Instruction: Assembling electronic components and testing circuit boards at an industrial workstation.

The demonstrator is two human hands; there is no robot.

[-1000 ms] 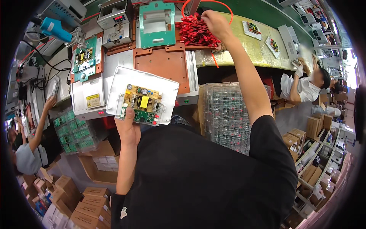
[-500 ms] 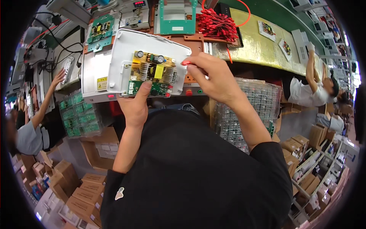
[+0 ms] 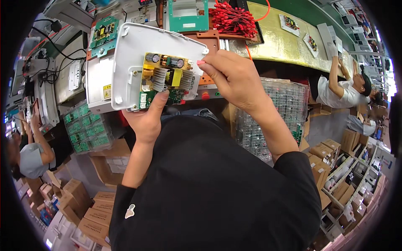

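My left hand (image 3: 144, 120) grips the lower edge of a white plastic housing (image 3: 130, 46), its thumb lying over the front edge. Inside the housing sits a circuit board (image 3: 179, 71) with silver heat sinks, capacitors and a yellow-wrapped transformer; a green board section (image 3: 145, 99) runs along its near edge. Between thumb and forefinger, my right hand (image 3: 238, 79) pinches a small red piece (image 3: 200, 62), just right of the board's far right corner. The piece is apart from the board, and my fingers hide part of it.
A white machine (image 3: 98, 75) stands under the housing. Beyond are a green frame (image 3: 188, 26), a green board (image 3: 104, 33) in a fixture and a pile of red-tipped leads (image 3: 232, 20). Stacked clear trays (image 3: 272, 113) lie at right. Co-workers (image 3: 339, 90) sit on both sides.
The housing and its board have tilted slightly in my left hand. My right hand's red piece is a little nearer the board's corner. At left, a co-worker's arm has drawn back from a white strip.
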